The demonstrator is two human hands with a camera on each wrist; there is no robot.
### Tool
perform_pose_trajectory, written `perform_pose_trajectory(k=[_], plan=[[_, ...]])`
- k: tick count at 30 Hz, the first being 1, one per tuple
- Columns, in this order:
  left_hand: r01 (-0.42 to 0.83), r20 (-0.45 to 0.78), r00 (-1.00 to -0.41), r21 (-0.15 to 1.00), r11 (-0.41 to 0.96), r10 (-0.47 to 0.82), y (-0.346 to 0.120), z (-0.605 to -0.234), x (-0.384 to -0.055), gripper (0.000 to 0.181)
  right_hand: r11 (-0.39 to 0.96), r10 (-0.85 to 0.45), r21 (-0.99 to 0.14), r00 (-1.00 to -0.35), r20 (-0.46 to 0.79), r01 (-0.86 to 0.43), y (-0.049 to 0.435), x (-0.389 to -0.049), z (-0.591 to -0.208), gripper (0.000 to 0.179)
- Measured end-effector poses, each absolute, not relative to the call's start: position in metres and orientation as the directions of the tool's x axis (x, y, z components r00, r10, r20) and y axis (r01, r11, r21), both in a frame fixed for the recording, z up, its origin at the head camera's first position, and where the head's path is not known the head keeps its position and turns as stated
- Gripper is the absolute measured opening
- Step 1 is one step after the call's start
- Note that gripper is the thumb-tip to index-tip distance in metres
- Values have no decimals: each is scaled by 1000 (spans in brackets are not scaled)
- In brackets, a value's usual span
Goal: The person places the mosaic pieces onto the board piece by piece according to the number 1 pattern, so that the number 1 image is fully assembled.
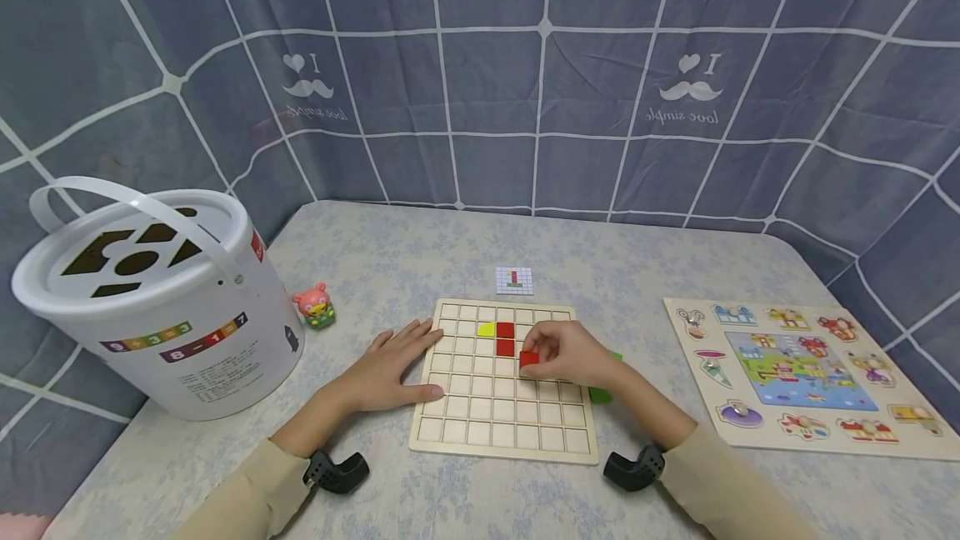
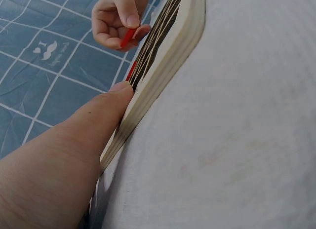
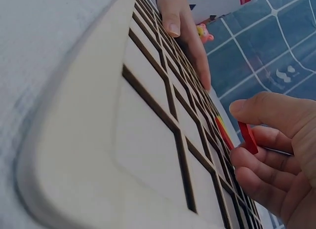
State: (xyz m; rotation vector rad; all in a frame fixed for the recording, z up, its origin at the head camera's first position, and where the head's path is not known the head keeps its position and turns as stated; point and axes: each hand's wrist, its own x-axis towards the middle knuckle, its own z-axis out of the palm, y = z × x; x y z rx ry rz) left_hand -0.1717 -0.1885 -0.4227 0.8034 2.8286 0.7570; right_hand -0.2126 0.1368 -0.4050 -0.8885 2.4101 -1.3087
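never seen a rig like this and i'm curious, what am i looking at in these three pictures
No machine here: these are a person's bare hands. The wide picture comes from a head camera looking down; the other two from cameras on the left and right wrists. On the pale surface are a wooden grid board, a small pattern card, a picture puzzle, a toy figure and a white bucket. The left hand touches the grid board's edge; the right hand pinches a red tile.
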Motion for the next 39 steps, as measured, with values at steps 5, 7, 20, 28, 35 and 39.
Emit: perform_pose_trajectory(k=[5,7,20,28,35,39], plan=[[466,33,-855,485,740,517,-189,-423,-172,88,418,-631,-810,-773,68,-412,127,-209,-405,22],[467,34,-856,484,740,517,-189,-423,-172,88,421,-634,-802,-770,73,-423,123,-209,-405,21],[464,32,-856,486,741,516,-188,-423,-172,88,458,-624,-715,-764,164,-528,105,-202,-413,19],[462,28,-857,485,742,515,-188,-421,-172,88,480,-591,-675,-775,223,-560,102,-201,-416,19],[465,32,-856,485,740,517,-188,-421,-171,88,473,-593,-694,-779,204,-542,101,-200,-415,19],[467,38,-855,487,738,517,-188,-422,-171,88,473,-597,-693,-776,202,-544,102,-200,-416,19]])
